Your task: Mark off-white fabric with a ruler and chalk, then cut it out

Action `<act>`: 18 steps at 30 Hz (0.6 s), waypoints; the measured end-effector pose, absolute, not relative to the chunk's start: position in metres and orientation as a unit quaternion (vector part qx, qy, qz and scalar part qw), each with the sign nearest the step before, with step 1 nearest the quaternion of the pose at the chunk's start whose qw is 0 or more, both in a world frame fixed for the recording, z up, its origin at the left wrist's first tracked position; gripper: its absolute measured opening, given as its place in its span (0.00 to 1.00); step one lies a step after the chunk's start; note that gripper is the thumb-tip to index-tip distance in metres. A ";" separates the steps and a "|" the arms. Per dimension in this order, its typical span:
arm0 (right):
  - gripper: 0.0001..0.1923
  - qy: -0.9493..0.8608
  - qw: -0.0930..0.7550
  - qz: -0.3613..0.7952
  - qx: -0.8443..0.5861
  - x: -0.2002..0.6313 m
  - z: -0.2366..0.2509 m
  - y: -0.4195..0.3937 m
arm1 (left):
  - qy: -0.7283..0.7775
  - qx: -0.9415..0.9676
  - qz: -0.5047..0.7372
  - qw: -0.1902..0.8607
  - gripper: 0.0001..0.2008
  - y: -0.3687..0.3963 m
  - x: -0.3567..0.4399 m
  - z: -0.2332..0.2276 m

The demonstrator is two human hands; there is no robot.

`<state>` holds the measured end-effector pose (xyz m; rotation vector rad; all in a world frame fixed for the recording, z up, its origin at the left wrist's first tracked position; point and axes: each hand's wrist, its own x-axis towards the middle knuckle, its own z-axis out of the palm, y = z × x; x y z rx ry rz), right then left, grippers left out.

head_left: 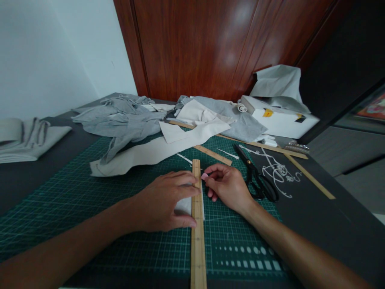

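A wooden ruler lies lengthwise over a small light grey piece of cloth on the green cutting mat. Spread across the ruler's left side, the fingertips of my left hand press on it, and the palm hides part of the cloth. Beyond the ruler's right edge shows a narrow pale strip of the cloth. My right hand pinches a small pink piece of tailor's chalk between thumb and forefinger, close to the ruler's right edge. Black-handled scissors rest just right of that hand.
Long cream fabric and crumpled grey cloth lie across the far mat. Tangled white cord and another wooden ruler lie at right. A white box stands behind them. Folded cloth sits at far left.
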<state>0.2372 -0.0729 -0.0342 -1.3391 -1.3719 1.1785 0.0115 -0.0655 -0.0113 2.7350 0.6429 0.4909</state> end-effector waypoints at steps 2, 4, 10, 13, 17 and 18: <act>0.09 -0.551 0.432 0.471 -0.537 0.237 -0.034 -0.073 | 0.223 0.949 0.170 0.144 0.27 -0.066 0.012 -0.011; 0.09 -0.551 0.432 0.469 -0.538 0.237 -0.035 -0.073 | 0.222 0.949 0.173 0.143 0.27 -0.066 0.011 -0.011; 0.08 -0.552 0.432 0.469 -0.537 0.237 -0.034 -0.073 | 0.226 0.948 0.171 0.142 0.27 -0.067 0.011 -0.010; 0.07 -0.552 0.432 0.470 -0.536 0.237 -0.033 -0.073 | 0.222 0.949 0.172 0.145 0.27 -0.066 0.012 -0.010; 0.06 -0.552 0.431 0.474 -0.534 0.236 -0.032 -0.074 | 0.226 0.947 0.173 0.148 0.27 -0.067 0.012 -0.009; 0.06 -0.552 0.430 0.475 -0.533 0.235 -0.032 -0.074 | 0.226 0.947 0.174 0.148 0.27 -0.067 0.012 -0.009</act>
